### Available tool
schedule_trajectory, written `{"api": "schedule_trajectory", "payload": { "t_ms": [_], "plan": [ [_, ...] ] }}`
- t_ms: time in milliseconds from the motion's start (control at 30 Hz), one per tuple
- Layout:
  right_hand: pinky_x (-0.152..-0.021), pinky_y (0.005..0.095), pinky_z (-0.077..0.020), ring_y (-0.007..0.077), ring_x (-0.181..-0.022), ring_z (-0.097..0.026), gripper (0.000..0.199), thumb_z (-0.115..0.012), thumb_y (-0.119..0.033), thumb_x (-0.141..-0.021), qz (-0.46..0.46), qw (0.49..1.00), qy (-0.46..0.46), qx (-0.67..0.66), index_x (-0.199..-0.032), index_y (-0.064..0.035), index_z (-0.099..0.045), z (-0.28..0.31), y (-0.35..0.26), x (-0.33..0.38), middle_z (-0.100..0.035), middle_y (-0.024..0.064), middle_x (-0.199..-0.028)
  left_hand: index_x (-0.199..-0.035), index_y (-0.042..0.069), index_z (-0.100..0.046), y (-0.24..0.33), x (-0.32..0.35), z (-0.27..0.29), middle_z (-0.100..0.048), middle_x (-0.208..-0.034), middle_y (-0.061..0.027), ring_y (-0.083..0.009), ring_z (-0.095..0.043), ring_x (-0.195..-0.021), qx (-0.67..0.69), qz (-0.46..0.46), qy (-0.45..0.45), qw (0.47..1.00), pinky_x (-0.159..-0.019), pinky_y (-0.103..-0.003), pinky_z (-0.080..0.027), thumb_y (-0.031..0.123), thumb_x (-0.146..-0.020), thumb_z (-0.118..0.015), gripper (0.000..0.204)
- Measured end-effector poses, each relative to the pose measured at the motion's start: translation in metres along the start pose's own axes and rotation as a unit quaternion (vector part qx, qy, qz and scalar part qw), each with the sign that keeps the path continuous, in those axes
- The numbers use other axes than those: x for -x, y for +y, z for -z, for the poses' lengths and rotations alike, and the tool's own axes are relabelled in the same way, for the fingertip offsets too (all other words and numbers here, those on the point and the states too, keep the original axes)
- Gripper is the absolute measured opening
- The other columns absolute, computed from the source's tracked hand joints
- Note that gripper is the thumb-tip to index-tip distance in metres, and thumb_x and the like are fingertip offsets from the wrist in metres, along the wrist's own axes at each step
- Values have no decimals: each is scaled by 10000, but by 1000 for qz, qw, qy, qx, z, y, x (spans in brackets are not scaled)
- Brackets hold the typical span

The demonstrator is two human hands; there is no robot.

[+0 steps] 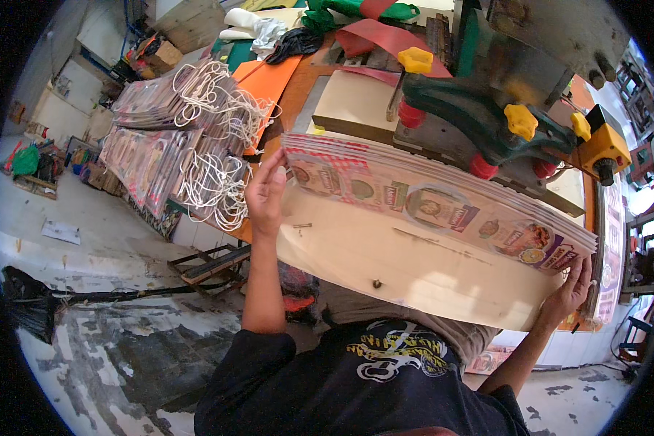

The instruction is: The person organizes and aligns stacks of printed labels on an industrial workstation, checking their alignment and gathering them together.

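A long stack of printed plastic sheets, with food pictures and a red checked part, lies across a cream work board in front of me. My left hand is at the stack's left end, fingers pressed to its edge. At the lower right end my right hand grips the corner, thumb and fingers about it. The sheets' far edges fan out slightly in layers. A dark green machine bracket with yellow knobs and red feet stands just beyond the stack.
Piles of printed sheets with white cords sit on the left. Behind them lie an orange sheet and a black plastic bag. A yellow box-shaped switch juts out at the right. Below the bench is a worn floor.
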State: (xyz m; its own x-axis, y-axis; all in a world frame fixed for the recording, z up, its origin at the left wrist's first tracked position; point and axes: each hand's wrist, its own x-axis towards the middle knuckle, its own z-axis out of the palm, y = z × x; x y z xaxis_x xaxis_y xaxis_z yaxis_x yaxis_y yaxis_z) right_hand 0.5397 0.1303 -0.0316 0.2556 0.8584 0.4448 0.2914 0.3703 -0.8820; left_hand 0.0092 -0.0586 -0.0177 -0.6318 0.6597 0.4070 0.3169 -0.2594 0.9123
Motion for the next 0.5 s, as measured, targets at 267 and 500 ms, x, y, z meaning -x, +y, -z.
{"api": "schedule_trajectory", "payload": {
  "t_ms": [267, 500],
  "plan": [
    [-998, 313, -475, 165, -1153, -598, 398, -559, -191, -1053, -26, 999, -13, -15, -1362, 58, -566, 3, 7, -2, -636, 133, -1294, -1335, -93, -576, -10, 3, 9, -646, -1286, -148, -176, -593, -1177, -9, 25, 8, 1000, -1022, -300, -436, 265, -985, -634, 504],
    [-1011, 316, -472, 173, -1187, -586, 408, -570, -157, -1041, -40, 996, -24, -72, -1375, 77, -538, -3, -9, 4, -615, 147, -1328, -1367, -84, -553, -12, 1, 5, -627, -1325, -147, -185, -581, -1222, -16, 23, 17, 999, -1061, -309, -415, 272, -993, -630, 522]
  ]
}}
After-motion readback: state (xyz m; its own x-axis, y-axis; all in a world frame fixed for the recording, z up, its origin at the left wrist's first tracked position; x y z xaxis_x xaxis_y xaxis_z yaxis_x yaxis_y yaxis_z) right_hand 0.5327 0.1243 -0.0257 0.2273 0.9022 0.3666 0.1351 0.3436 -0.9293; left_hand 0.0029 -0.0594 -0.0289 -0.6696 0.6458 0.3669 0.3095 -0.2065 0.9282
